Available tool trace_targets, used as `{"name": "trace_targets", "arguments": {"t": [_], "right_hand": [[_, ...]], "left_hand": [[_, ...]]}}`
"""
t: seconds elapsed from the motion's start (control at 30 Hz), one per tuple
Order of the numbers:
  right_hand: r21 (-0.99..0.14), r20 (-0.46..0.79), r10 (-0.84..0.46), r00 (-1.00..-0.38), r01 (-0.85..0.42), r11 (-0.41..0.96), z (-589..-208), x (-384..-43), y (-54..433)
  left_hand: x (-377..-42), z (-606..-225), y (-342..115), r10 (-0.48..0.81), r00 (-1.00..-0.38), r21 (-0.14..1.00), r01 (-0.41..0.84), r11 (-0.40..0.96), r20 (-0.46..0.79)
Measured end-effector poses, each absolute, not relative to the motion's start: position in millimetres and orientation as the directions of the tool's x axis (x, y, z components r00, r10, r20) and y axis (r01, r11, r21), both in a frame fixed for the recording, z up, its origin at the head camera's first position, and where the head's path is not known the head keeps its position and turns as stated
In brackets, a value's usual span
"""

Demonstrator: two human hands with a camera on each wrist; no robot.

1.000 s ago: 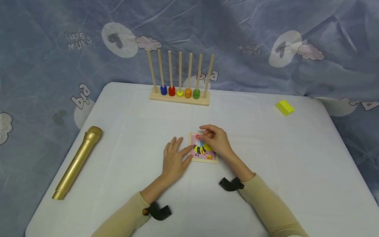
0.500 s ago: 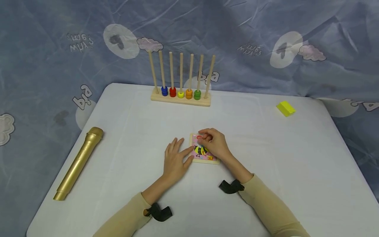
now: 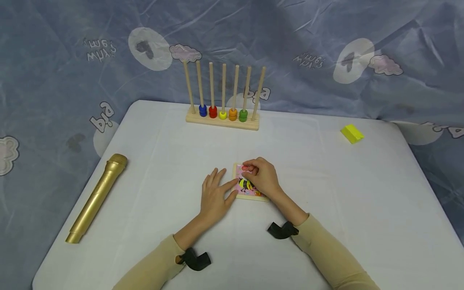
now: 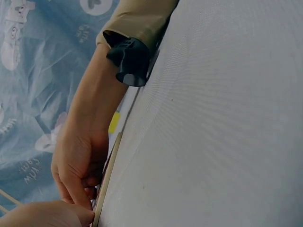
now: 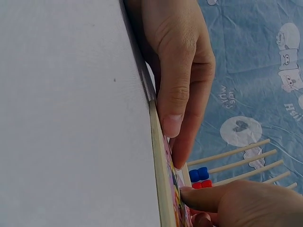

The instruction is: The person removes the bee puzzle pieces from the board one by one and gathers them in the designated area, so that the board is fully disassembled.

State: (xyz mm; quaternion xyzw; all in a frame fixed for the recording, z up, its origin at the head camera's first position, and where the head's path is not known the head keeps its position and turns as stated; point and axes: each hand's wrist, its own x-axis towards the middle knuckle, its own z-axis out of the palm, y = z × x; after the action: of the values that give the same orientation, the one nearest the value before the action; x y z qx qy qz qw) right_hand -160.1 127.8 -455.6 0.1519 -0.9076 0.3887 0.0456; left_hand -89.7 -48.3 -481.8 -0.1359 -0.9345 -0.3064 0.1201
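Right hand [image 3: 265, 178] slid lower over bee board [image 3: 243, 188]; cloth [image 5: 255, 92] reads "me".

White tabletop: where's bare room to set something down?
Free: the wide stretch right of the right hand, nearer than the yellow block, and the strip between the gold microphone and the left hand. Crowded: the bee board, with both hands at it.

Head view: light soft, even; backdrop [image 3: 286, 36] dim, with creases [image 3: 312, 18] catching sheen toward one o'clock. Left wrist view: duller; rippled moiré on tabletop [image 4: 213, 118], darkening toward four o'clock.
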Motion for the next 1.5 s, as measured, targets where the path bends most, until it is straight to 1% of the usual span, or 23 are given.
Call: {"name": "trace_targets", "arguments": {"t": [0.43, 0.7, 0.9, 1.0, 1.1, 1.2, 1.33, 1.5], "right_hand": [[-0.717, 0.204, -0.239, -0.949, -0.311, 0.624, -456, -160, 128], [-0.687, 0.249, -0.279, -0.928, -0.372, 0.624, -455, -155, 128], [-0.749, 0.272, -0.255, -0.928, -0.37, 0.55, -451, -152, 126], [-0.804, 0.254, -0.219, -0.942, -0.332, 0.494, -441, -153, 127], [-0.874, 0.188, -0.174, -0.967, -0.245, 0.42, -425, -157, 135], [-0.918, 0.12, -0.127, -0.985, -0.159, 0.363, -410, -163, 149], [-0.937, 0.08, -0.058, -0.995, -0.095, 0.335, -399, -172, 176], [-0.936, 0.068, 0.013, -0.998, -0.059, 0.348, -401, -178, 211]], "left_hand": [[-91, -481, -48, 0.179, -0.932, 0.538, 0.332, 0.775, 0.317], [-90, -483, -47, 0.183, -0.928, 0.532, 0.338, 0.776, 0.323], [-90, -483, -48, 0.177, -0.933, 0.536, 0.328, 0.778, 0.314], [-90, -483, -49, 0.173, -0.932, 0.537, 0.328, 0.777, 0.318], [-91, -483, -49, 0.173, -0.931, 0.538, 0.33, 0.776, 0.322], [-92, -481, -48, 0.17, -0.933, 0.544, 0.327, 0.773, 0.318], [-91, -480, -47, 0.167, -0.939, 0.551, 0.315, 0.773, 0.302], [-90, -480, -47, 0.17, -0.941, 0.549, 0.311, 0.776, 0.293]]}}
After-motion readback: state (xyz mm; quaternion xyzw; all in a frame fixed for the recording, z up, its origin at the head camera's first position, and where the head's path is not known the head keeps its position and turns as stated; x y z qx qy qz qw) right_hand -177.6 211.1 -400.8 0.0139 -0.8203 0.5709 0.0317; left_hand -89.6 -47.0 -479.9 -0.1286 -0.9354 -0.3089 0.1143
